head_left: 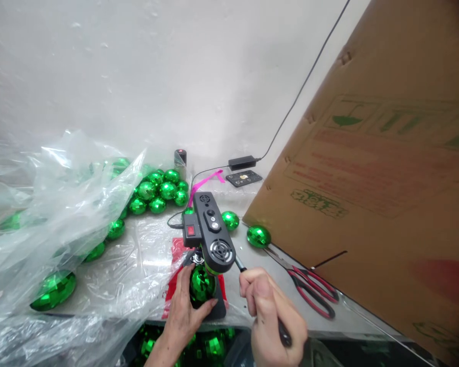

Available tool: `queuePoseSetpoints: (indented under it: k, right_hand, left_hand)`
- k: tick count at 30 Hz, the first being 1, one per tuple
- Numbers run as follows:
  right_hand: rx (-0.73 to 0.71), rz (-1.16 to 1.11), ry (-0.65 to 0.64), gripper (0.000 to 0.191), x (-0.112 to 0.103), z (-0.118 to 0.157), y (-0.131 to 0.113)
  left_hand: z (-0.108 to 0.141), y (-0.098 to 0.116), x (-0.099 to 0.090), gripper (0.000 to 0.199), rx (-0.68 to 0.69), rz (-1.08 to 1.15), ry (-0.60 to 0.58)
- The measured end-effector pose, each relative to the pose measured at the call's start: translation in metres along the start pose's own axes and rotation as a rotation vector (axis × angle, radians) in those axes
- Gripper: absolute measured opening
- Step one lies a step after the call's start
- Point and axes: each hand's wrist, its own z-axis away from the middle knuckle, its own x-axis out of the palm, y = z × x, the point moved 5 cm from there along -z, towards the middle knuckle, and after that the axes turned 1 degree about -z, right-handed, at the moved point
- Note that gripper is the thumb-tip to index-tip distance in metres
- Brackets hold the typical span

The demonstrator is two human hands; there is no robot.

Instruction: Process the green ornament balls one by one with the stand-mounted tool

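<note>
My left hand curls round a shiny green mirror-tiled ball, thumb on its near side. The ball sits under the front end of a black bench device with a red switch on its side box. My right hand is wrapped round the dark lever handle, whose metal rod runs up to the device. The device's dark base stands partly on a red sheet. Whether the ball touches the device's head is hidden from me.
Several green balls lie under and beside clear plastic sheeting on the left. Red-handled scissors and another green ball lie by a big cardboard box. Behind are a power adapter, a phone and pink ribbon.
</note>
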Motion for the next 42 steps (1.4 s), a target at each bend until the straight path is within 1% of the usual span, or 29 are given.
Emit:
queuePoseSetpoints:
  k: [4,7,11,16,20,23,27,31,33,37,42]
  right_hand:
    - [0.022,0.006,0.001,0.048,-0.001,0.001,0.000]
    - [0.025,0.004,-0.006,0.047,-0.001,0.000,0.000]
    - [-0.002,0.004,0.000,0.045,-0.001,0.001,0.000]
    - [-0.003,0.008,0.035,0.044,-0.001,0.017,0.010]
    - [-0.056,-0.009,0.106,0.046,-0.001,0.033,0.022]
    - [-0.084,-0.023,0.128,0.045,-0.001,0.038,0.027]
    - [-0.061,-0.005,0.121,0.049,0.003,0.034,0.025]
    - [-0.090,0.016,0.205,0.053,0.005,0.026,0.015]
    - [-0.083,0.021,0.212,0.054,0.006,0.025,0.015]
    - [-0.045,0.019,0.194,0.053,0.004,0.035,0.025]
    - [-0.036,-0.003,0.202,0.050,-0.001,0.048,0.035]
  left_hand:
    - [-0.002,0.000,-0.001,0.083,0.012,-0.004,-0.068]
    - [-0.006,-0.001,0.001,0.083,-0.006,-0.020,-0.062]
    - [-0.012,-0.002,0.010,0.083,-0.025,-0.018,-0.056]
    - [-0.015,-0.003,0.015,0.083,-0.005,-0.001,-0.020]
    - [-0.016,-0.002,0.013,0.084,-0.007,-0.021,-0.019]
    - [-0.016,-0.002,0.012,0.084,-0.022,-0.017,-0.025]
    - [-0.015,-0.001,0.010,0.083,-0.021,-0.013,-0.031]
    - [-0.015,0.001,0.010,0.083,-0.013,-0.016,-0.039]
    - [-0.015,0.001,0.011,0.084,-0.007,-0.015,-0.032]
    - [-0.014,-0.005,0.013,0.085,-0.006,-0.019,-0.054]
    - [-0.012,-0.016,0.016,0.086,0.022,-0.047,-0.090]
